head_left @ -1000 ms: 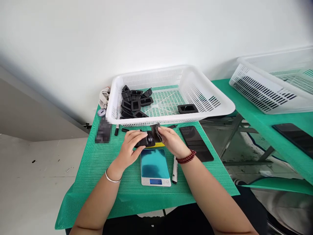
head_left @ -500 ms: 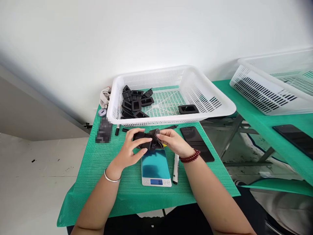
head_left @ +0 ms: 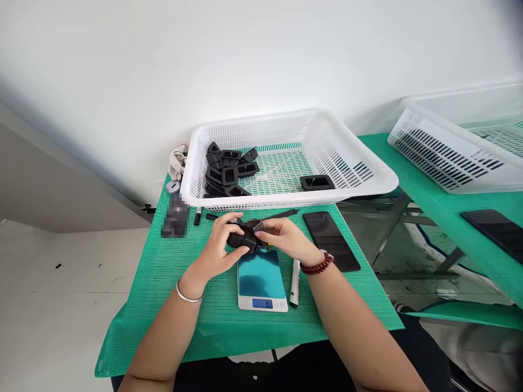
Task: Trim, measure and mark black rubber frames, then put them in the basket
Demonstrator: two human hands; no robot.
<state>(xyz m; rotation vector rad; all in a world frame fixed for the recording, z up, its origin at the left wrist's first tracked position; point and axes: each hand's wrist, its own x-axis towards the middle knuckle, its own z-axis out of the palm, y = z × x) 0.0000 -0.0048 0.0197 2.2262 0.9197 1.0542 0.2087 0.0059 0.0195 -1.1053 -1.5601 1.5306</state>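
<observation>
A black part [head_left: 241, 239] is held between both hands, just above the back edge of a small digital scale [head_left: 261, 275]. My left hand [head_left: 218, 247] wraps round its left side, fingers over the top and thumb at the near side. My right hand [head_left: 284, 237] pinches a thin dark flap [head_left: 258, 226] at the part's right end. The scale's display reads 0.0. A white marker [head_left: 295, 283] lies right of the scale. Several black frame-shaped pieces [head_left: 229, 176] are in the white basket [head_left: 253, 202] behind, with another [head_left: 317, 182] at its right.
A black phone [head_left: 332, 239] lies right of my right hand. Pens [head_left: 197, 216], a blurred dark item [head_left: 175, 218], a round lid [head_left: 172, 187] and a pale glove [head_left: 177, 162] are at the left. Another basket [head_left: 449, 169] and phone [head_left: 496, 231] are on the right table.
The black part has turned and tilted between my hands, and its right end looks more folded in. My right fingers have shifted slightly left and down. The view has moved a little.
</observation>
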